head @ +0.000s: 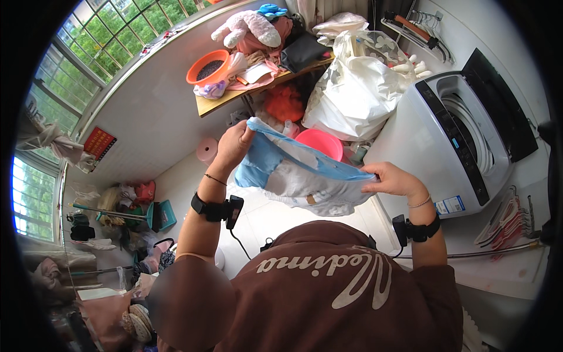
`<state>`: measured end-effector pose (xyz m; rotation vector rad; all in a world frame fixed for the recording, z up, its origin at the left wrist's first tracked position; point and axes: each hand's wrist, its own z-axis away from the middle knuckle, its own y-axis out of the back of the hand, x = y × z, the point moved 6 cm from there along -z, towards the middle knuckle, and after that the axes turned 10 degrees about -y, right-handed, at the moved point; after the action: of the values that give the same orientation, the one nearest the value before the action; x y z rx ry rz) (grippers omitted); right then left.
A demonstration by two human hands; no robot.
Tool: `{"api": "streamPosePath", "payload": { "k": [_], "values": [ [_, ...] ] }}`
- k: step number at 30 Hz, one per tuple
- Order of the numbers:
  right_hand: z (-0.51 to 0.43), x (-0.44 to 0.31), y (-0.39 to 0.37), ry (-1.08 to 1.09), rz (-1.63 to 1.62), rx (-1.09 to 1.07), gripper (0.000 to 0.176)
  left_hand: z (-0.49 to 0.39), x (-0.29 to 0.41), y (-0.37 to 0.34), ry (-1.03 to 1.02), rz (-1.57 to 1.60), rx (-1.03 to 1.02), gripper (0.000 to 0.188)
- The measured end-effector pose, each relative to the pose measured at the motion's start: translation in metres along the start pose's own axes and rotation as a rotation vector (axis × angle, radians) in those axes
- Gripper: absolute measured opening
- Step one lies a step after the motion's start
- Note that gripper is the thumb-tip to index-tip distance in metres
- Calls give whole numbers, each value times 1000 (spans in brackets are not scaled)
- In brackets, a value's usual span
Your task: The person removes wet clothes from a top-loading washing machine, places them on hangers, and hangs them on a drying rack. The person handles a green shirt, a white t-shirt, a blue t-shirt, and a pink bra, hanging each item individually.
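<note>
A light blue and white printed cloth garment (pixel 303 176) hangs stretched between my two hands, above the tiled floor. My left hand (pixel 233 145) pinches its blue upper corner between thumb and fingers. At the other end, and lower in the picture, my right hand (pixel 390 178) grips the blue edge. The white part sags below the blue band, with a small brown print on it. Folds hide the garment's full shape. Behind the cloth, partly covered by it, stands a bright pink basin (pixel 320 143).
To the right is a top-loading washing machine (pixel 440 145), its dark lid (pixel 501 105) raised. A large white bag (pixel 356 97) leans beside it. Ahead, a wooden table (pixel 215 102) bears an orange bowl (pixel 209 66) and a plush toy (pixel 248 28). Several hangers (pixel 506 224) hang at right.
</note>
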<state>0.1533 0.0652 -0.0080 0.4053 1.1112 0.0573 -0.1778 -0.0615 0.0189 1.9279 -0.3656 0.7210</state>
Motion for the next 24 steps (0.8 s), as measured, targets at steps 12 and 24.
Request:
{"api": "streamPosePath", "payload": {
  "k": [12,24],
  "values": [
    [12,39,-14,-46,-55,-30,38,19,4,-7,154,283,-332,27],
    [32,73,1,-64,-900,66,37,31,-18,-33,83,337,-359,17]
  ]
}}
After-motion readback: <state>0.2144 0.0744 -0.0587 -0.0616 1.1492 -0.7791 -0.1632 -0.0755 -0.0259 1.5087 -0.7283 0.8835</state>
